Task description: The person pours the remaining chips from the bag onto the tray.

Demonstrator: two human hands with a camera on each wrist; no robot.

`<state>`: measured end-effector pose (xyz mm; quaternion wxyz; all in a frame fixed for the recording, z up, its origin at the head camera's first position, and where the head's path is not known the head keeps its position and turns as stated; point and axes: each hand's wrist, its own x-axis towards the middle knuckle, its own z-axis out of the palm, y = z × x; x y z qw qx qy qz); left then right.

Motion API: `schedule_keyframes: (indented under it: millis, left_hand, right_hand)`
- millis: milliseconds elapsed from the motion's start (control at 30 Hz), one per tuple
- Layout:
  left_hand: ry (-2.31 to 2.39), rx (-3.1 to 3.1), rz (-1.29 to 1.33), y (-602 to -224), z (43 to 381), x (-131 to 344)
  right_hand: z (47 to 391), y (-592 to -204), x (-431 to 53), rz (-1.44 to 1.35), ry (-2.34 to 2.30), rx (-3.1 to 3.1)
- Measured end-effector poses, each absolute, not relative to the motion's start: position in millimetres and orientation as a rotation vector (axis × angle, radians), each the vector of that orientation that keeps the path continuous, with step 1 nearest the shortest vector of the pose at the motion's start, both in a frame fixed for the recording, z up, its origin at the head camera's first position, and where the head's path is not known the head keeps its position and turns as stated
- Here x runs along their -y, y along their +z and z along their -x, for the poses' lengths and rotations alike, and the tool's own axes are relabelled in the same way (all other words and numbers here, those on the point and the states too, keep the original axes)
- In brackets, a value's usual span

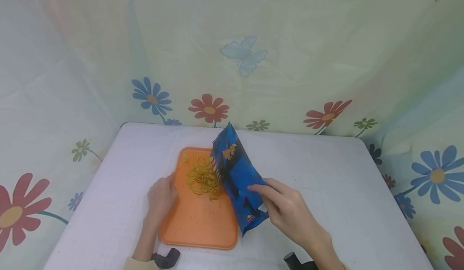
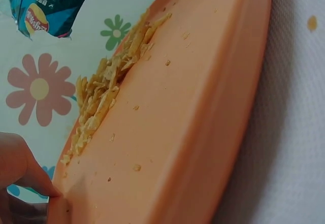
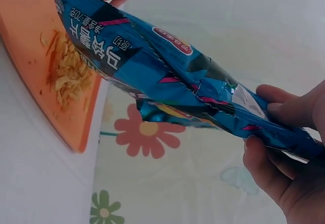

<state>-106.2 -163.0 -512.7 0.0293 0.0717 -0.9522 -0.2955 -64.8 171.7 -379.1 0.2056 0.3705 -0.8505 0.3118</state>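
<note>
My left hand point(image 1: 162, 197) grips the left edge of an orange tray point(image 1: 197, 225), its thumb point(image 2: 38, 178) over the rim. A heap of thin yellow chips point(image 1: 203, 177) lies on the upper part of the tray, with small crumbs scattered below. Between thumb and fingers, my right hand point(image 1: 290, 205) pinches one end of a blue chip bag point(image 1: 241, 173). The bag slants over the tray's right side, its far end beside the chips and overlapping them in the head view. White lettering and a jagged seam show on the bag point(image 3: 132, 61) in the right wrist view.
A white cloth covers the table point(image 1: 308, 161) under the tray. Behind it and at both sides hangs a flower-printed curtain point(image 1: 290, 60). Dark wrist-camera mounts point(image 1: 166, 258) show by both wrists at the bottom of the head view.
</note>
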Motion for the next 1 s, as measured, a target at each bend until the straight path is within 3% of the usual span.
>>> schedule_keyframes:
  millis: [1000]
  left_hand:
    - [-0.915,2.954,-0.259,-513,106,162]
  right_hand:
    - [70,-396,-203,-0.754,0.837,2.343]
